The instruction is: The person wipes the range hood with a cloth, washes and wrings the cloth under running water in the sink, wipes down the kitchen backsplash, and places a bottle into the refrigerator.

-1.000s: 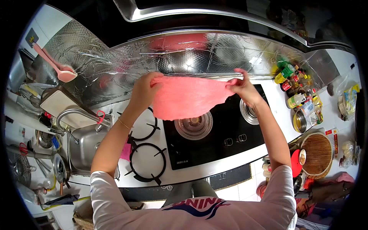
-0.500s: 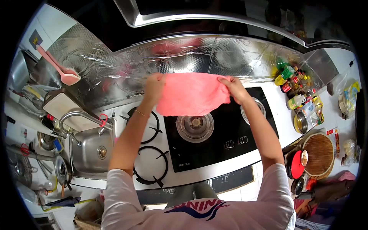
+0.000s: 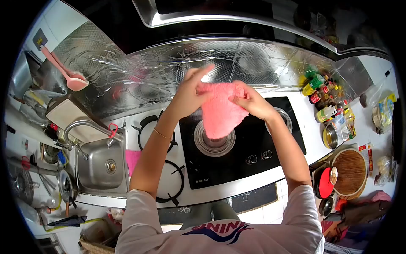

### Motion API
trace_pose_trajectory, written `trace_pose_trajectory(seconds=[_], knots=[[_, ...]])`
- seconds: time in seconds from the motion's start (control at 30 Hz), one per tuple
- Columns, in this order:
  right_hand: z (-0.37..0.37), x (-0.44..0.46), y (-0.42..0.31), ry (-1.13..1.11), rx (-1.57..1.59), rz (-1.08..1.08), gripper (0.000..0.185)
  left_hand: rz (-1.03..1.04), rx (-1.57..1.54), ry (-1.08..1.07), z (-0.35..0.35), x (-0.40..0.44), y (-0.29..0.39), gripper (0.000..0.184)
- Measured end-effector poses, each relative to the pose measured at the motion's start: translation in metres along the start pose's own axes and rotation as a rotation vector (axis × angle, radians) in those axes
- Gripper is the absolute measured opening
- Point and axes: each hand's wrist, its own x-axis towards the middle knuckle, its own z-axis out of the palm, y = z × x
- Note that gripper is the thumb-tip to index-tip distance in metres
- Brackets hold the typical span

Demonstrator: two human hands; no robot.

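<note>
A pink cloth (image 3: 222, 112) hangs, folded narrower, above the middle of the black cooktop (image 3: 211, 172). My right hand (image 3: 252, 101) pinches its upper right edge, thumb in front. At the cloth's upper left edge is my left hand (image 3: 191, 93), slightly blurred, its index finger stretched out past the fabric. The thumb and remaining fingers of that hand meet the edge, partly hidden by it. Behind the cloth's lower end sits the round central burner (image 3: 215, 146), partly covered from view. A second burner (image 3: 282, 120) lies beside my right wrist.
Round black pan supports (image 3: 172, 199) rest on the white counter near my left forearm. Left of them are another pink cloth (image 3: 133, 160) and the steel sink (image 3: 99, 186). Bottles (image 3: 323, 113) and a round wooden board (image 3: 350, 171) stand at right. Foil (image 3: 148, 70) lines the back wall.
The cloth was stretched wide between both hands; now it is folded to a narrower width. My left hand has moved right, toward my right hand, which has shifted slightly left.
</note>
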Motion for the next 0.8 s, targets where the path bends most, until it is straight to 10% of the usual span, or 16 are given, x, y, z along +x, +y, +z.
trace_pose_trajectory(seconds=[0.1,0.5,0.57,0.8], knots=[[-0.002,0.003,-0.01,-0.142,-0.127,-0.058,0.03,-0.137,-0.023,-0.268,0.0,-0.007,-0.027,0.034],[0.04,0.064,0.049,-0.056,-0.089,0.1,0.018,-0.306,0.273,0.404,0.0,-0.022,-0.055,0.019],[0.046,0.095,0.059,-0.08,-0.112,-0.038,0.02,0.006,0.322,0.664,0.002,-0.014,-0.067,0.027],[0.047,0.135,0.068,0.076,0.151,-0.048,0.026,0.29,1.006,0.571,-0.004,0.064,-0.143,0.056]])
